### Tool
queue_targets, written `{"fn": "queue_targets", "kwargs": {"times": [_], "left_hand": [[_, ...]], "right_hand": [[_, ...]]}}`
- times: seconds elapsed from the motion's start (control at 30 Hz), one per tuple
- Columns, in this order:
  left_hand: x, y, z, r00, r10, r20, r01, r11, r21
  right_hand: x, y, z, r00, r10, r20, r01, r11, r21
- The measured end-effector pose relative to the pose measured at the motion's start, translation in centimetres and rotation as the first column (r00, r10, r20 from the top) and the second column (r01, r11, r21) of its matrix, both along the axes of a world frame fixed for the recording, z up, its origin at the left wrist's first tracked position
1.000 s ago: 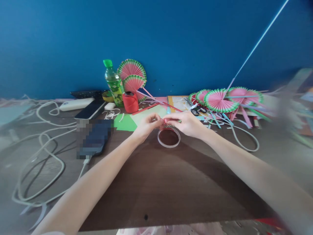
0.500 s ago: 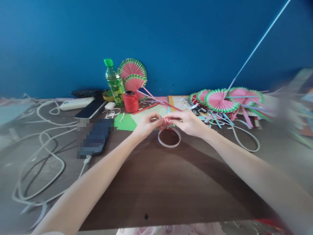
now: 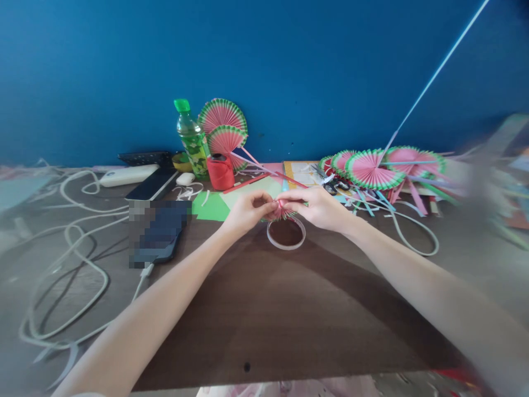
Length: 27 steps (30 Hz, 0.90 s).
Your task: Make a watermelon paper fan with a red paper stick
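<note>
A small pleated pink paper fan (image 3: 284,210) with a green edge is pinched between both hands. My left hand (image 3: 252,211) holds it from the left, thumb and fingertips together. From the right, my right hand (image 3: 316,208) grips it near its centre, where a pink-red strand shows. The fingers cover much of the fan. Just below it on the brown table (image 3: 264,309) is a round, clear-rimmed dish (image 3: 286,247). Green paper (image 3: 210,207) lies beside my left hand.
A green-capped bottle (image 3: 193,140), red roll (image 3: 221,172) and upright fans (image 3: 223,116) stand at the back. Phone (image 3: 163,231) and white cables (image 3: 105,275) lie left. More fans (image 3: 375,169), scissors (image 3: 329,186) and paper strips lie right.
More of the small fan shows below the fingers, spread over the back of the dish. Both hands have stayed in nearly the same place.
</note>
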<state>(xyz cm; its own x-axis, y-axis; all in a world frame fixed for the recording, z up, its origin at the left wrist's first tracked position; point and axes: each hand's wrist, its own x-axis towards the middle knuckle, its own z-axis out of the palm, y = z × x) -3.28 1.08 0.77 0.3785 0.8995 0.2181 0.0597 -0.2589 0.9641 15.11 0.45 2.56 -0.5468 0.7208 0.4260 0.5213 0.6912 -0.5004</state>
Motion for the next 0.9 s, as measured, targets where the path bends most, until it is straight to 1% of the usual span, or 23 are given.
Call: {"fn": "queue_targets", "kwargs": {"times": [0.13,0.3,0.37,0.47,0.57,0.6,0.67,0.73,0.8,0.9], "left_hand": [[0.0,-0.1,0.2,0.996,0.037,-0.077,-0.033,0.998,0.055],[-0.1,-0.4,0.4,0.963,0.106,-0.248,-0.065,0.984,0.168],[0.0,-0.5,0.5,0.941,0.149,-0.304,-0.077,0.968,0.237],[0.1,-0.8,0.4,0.908,0.229,-0.351,-0.098,0.930,0.354],[0.2,-1.0,0.2,0.892,0.280,-0.354,-0.127,0.908,0.399],[0.2,-1.0,0.2,0.897,0.280,-0.341,-0.135,0.910,0.393],[0.2,-1.0,0.3,0.927,0.244,-0.284,-0.140,0.930,0.341],[0.3,-0.9,0.5,0.965,0.174,-0.196,-0.124,0.963,0.241],[0.2,-0.8,0.8,0.987,0.110,-0.114,-0.095,0.987,0.130],[0.2,-0.7,1.2,0.995,0.064,-0.075,-0.062,0.998,0.027]], "right_hand": [[0.0,-0.1,0.1,1.000,-0.005,0.012,0.004,1.000,0.025],[0.0,-0.1,-0.1,0.999,-0.006,0.041,0.003,0.996,0.094],[-0.1,-0.1,-0.3,0.999,-0.012,0.037,0.007,0.992,0.127],[-0.3,0.0,-0.7,1.000,-0.014,0.013,0.012,0.984,0.179],[-0.5,-0.1,-0.8,1.000,-0.014,-0.002,0.014,0.977,0.211],[-0.5,-0.1,-0.7,1.000,-0.019,-0.005,0.020,0.978,0.206],[-0.5,-0.3,-0.4,0.999,-0.036,-0.016,0.038,0.984,0.174],[-0.4,-0.4,0.0,0.998,-0.053,-0.029,0.056,0.991,0.121],[-0.2,-0.4,0.2,0.997,-0.063,-0.036,0.066,0.994,0.085],[-0.1,-0.3,0.1,0.998,-0.055,-0.034,0.057,0.996,0.067]]}}
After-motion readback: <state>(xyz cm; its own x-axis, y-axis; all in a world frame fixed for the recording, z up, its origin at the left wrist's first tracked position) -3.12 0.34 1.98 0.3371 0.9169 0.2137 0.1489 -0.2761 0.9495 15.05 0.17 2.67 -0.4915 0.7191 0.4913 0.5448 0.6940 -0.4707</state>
